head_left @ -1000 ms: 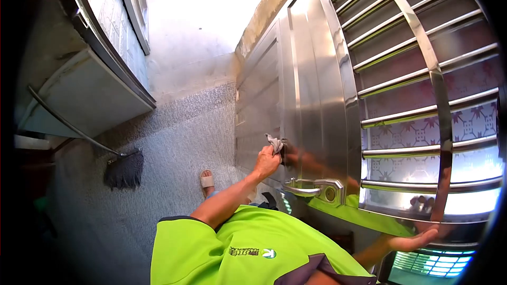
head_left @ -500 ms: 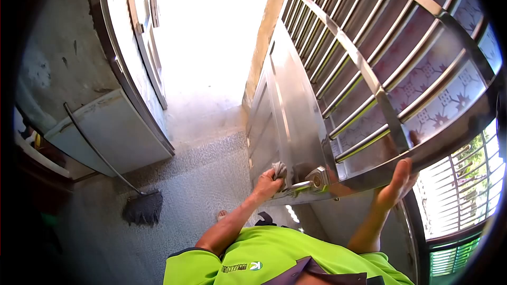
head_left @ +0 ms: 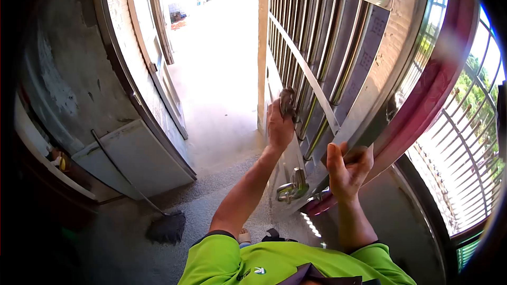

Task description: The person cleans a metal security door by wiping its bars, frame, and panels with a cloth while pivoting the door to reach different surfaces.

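A metal door (head_left: 322, 89) with upright bars and shiny cross straps stands in front of me, seen at a steep angle. My left hand (head_left: 280, 125) is closed on a crumpled grey cloth (head_left: 287, 101), which is against the door beside the bars. Below that hand is the door's shiny handle (head_left: 293, 186). On the right, my right hand (head_left: 348, 171) grips the door's edge (head_left: 369, 136), thumb up and fingers bent round it.
A broom (head_left: 166, 228) leans at the lower left against a pale panel (head_left: 134, 159). Bright ground (head_left: 224, 105) shows through the doorway. A red-framed edge (head_left: 422, 126) and a barred window (head_left: 462, 153) are on the right.
My left hand has moved up the door with the cloth, from near the handle to the bars. The door has swung to a steeper angle. My right hand, earlier spread, has closed round its edge.
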### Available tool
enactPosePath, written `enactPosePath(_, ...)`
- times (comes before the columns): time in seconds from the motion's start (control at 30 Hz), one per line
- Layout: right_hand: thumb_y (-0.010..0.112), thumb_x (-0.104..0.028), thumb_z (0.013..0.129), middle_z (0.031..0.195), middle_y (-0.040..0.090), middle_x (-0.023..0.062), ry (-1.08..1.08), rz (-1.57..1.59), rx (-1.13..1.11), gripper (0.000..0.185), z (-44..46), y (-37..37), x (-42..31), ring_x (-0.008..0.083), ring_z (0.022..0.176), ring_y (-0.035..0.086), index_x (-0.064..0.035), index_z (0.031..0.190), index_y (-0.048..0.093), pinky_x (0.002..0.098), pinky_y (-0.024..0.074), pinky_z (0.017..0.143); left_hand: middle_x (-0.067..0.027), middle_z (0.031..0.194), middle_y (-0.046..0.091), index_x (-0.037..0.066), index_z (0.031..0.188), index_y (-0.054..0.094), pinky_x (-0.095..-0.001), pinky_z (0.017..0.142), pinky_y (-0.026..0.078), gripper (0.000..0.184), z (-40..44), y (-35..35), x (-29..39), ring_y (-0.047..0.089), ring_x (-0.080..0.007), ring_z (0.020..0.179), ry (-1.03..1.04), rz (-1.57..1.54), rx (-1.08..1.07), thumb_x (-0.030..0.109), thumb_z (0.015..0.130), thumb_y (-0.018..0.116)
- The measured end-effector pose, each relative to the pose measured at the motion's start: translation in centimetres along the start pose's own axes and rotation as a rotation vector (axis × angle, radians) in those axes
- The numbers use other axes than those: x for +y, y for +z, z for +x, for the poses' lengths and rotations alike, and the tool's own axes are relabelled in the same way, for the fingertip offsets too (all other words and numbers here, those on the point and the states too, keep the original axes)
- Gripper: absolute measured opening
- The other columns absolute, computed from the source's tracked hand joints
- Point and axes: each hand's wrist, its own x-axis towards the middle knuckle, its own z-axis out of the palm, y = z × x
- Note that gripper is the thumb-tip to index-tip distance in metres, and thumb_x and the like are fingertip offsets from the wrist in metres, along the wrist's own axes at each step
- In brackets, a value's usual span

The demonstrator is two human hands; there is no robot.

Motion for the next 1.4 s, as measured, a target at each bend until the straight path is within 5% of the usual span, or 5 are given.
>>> enactPosePath(0.33, 0.076, 0.003, 0.084, 0.076, 0.053, -0.0001, -0.245, -0.259, -0.016, 0.063, -0.3, -1.8, 3.4, 0.0042, 0.060, 0.051, 0.0067, 0.134, 0.039, 0.0204, 0.0468, 0.055, -0.0056, 0.100, 0.063, 0.002, 0.130, 0.052, -0.0297, 0.078, 0.051, 0.034, -9.6, -3.3, -0.8, 0.059, -0.0124, 0.090, -0.198, -0.026, -0.248, 0.005, 0.096, 0.055)
enactPosePath(0.5, 0.072, 0.008, 0.085, 0.076, 0.050, -0.0009, -0.201, -0.117, -0.074, 0.070, -0.4, -1.4, 3.5, 0.0041, 0.058, 0.046, 0.0061, 0.142, 0.032, 0.0222, 0.0446, 0.052, -0.0219, 0.104, 0.063, 0.000, 0.117, 0.058, -0.0443, 0.089, 0.048, 0.026, -3.8, -1.4, -1.7, 0.062, -0.0386, 0.100, -0.084, 0.237, -0.066, 0.009, 0.093, 0.057)
enactPosePath(0.67, 0.070, -0.004, 0.091, 0.081, 0.049, -0.0033, -0.109, -0.036, -0.013, 0.022, -1.0, -0.2, 2.3, 0.0032, 0.067, 0.043, -0.0083, 0.098, 0.050, 0.0189, 0.0366, 0.059, -0.0260, 0.107, 0.062, 0.001, 0.112, 0.059, -0.0505, 0.089, 0.047, 0.025, 3.2, 0.2, -5.9, 0.060, -0.0449, 0.103, -0.137, 0.341, -0.014, 0.018, 0.095, 0.054)
enactPosePath(0.73, 0.068, 0.005, 0.089, 0.080, 0.056, 0.0007, -0.278, -0.174, -0.075, 0.075, -1.0, -0.9, 3.9, 0.0050, 0.060, 0.051, 0.0039, 0.149, 0.023, 0.0214, 0.0444, 0.054, -0.0268, 0.109, 0.062, 0.001, 0.111, 0.059, -0.0500, 0.089, 0.047, 0.026, 1.5, 0.0, -5.2, 0.059, -0.0451, 0.105, -0.174, 0.326, 0.018, 0.020, 0.095, 0.055)
enactPosePath(1.4, 0.080, -0.012, 0.083, 0.069, 0.053, -0.0060, -0.087, -0.173, 0.062, 0.041, 1.7, -2.6, 2.1, -0.0007, 0.062, 0.046, -0.0035, 0.115, 0.054, 0.0170, 0.0410, 0.061, -0.0095, 0.109, 0.055, 0.001, 0.120, 0.060, -0.0329, 0.090, 0.049, 0.035, -4.8, -3.1, 16.1, 0.059, -0.0208, 0.101, 0.192, -0.319, -0.355, -0.001, 0.087, 0.069)
